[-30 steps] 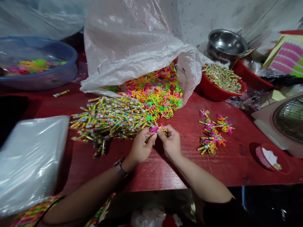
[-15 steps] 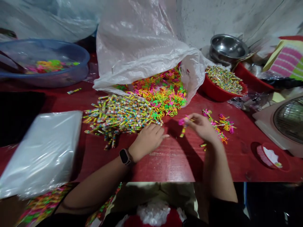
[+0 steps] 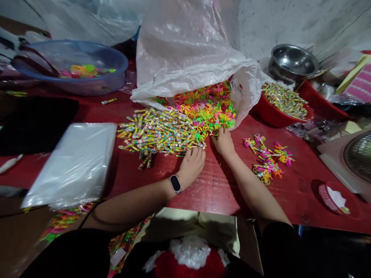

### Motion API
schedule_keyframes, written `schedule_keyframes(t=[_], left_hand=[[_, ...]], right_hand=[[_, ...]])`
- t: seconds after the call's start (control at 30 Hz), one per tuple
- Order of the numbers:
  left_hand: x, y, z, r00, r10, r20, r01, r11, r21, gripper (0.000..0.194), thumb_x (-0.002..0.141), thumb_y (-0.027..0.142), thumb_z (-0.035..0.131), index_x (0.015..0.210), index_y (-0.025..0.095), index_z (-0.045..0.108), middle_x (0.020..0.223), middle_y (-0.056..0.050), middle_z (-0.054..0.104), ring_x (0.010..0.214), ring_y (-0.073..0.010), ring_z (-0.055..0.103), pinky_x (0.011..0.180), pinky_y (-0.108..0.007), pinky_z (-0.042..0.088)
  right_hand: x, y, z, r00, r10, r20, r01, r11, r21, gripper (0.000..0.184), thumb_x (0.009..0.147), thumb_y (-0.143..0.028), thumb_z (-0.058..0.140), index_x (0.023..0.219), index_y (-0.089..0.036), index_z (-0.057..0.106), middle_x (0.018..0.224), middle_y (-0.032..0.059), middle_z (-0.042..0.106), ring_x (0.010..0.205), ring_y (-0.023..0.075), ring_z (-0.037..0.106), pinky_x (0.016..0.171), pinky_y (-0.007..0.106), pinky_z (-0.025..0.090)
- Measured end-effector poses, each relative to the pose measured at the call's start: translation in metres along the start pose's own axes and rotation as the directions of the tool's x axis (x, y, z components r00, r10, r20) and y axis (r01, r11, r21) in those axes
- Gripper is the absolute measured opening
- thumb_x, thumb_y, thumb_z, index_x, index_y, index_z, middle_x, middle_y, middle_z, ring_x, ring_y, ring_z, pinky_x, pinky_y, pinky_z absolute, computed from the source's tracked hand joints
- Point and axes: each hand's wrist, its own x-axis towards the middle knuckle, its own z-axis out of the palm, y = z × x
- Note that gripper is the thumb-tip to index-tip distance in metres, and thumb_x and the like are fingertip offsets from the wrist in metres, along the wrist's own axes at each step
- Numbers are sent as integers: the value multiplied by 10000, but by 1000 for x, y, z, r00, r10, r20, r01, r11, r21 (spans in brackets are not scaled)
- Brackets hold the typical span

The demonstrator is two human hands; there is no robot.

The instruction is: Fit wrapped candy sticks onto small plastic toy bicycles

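Red table (image 3: 232,193) | left grip (image 3: 191,166) open, candy sticks (image 3: 159,133) | right grip (image 3: 223,142) maybe open, plastic rings (image 3: 207,110)

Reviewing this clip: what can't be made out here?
Head view:
- Right hand: fingers sunk in neon plastic rings, hiding any grip.
- Rings' far side: hidden by the translucent white plastic sack.
- Round fan grille: cut off by the right edge.
- Cellophane-wrapped colourful sticks: labels too small to read.

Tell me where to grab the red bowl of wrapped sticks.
Grip the red bowl by its front rim, coming from the near side. That curved rim looks free, while the plastic sack crowds its left side. Use both hands, since it's heaped full.
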Motion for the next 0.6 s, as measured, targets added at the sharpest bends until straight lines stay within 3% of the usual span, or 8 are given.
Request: schedule_keyframes(t=[0.1, 0.23, 0.33, 0.4, 0.5, 0.57, 0.6], left_hand=[[0, -2, 4, 1000, 3, -7, -3, 1000, -7, 322, 999, 78, 362, 1146, 77, 649, 1089, -192, 630, 1043, -320, 541, 867, -452, 406], [0, -4, 4, 999, 35, -15, -34, 997, 65, 313, 1000, 85, 381, 1145, 86, 658, 1105, -184, 633, 1048, -304, 541, 870, -431, 417], [-2, -1, 1, 999, 52, -8, -51, 994, 92, 289, 1004, 96, 385, 1103, 82, 656, 1077, -179, 624, 1024, -300, 545, 862, -424, 426], [-3, 3, -1, 998, 62, 10, -62, 994, 92, 280, 1006, 98, 382, 1070, 87, 653, 1046, -171, 621, 996, -296, 551, 849, -421, 431], [-4, 9, -5, 995, 77, 60, -83, 992, 100, 286, 1004, 83, 379, 1089, 86, 652, 1014, -160, 626, 969, -286, 563, 824, -410, 437], [-4, 11, -6, 989, 112, 93, -122, 987, 104, 302, 1003, 79, 385, 1159, 77, 644, 1045, -165, 639, 992, -291, 573, 820, -413, 444], [-4, 11, -6, 984, 142, 105, -152, 984, 98, 311, 1004, 84, 390, 1194, 76, 637, 1077, -169, 645, 1019, -300, 576, 829, -422, 449]], right_hand=[[-13, 7, 0, 999, -34, 35, 34, 999, 12, 329, 992, -196, 477, 1288, -73, 547, 1179, 251, 657, 1015, 312, 620, 891, 385, 458], [-36, 29, -20, 999, -33, 4, 32, 988, 153, 231, 993, -332, 524, 1052, -136, 632, 993, 160, 704, 845, 252, 622, 779, 331, 441], [-46, 40, -30, 991, 69, -114, -33, 955, 294, 238, 977, -382, 538, 850, -191, 601, 832, 80, 663, 758, 210, 572, 727, 315, 424], [-51, 39, -34, 961, 123, -248, -16, 919, 394, 276, 958, -391, 562, 744, -220, 522, 793, 50, 620, 769, 203, 552, 749, 321, 431], [-65, 22, -45, 940, 5, -341, 216, 765, 607, 348, 934, -390, 621, 686, -232, 436, 896, 60, 640, 873, 209, 586, 827, 343, 458], [-77, 5, -55, 950, -185, -252, 312, 574, 757, 333, 939, -373, 644, 709, -230, 452, 880, 42, 646, 834, 194, 602, 802, 333, 472], [-83, -3, -59, 948, -267, -176, 291, 494, 819, 306, 952, -365, 640, 737, -232, 466, 822, 20, 630, 769, 179, 591, 758, 320, 471]])
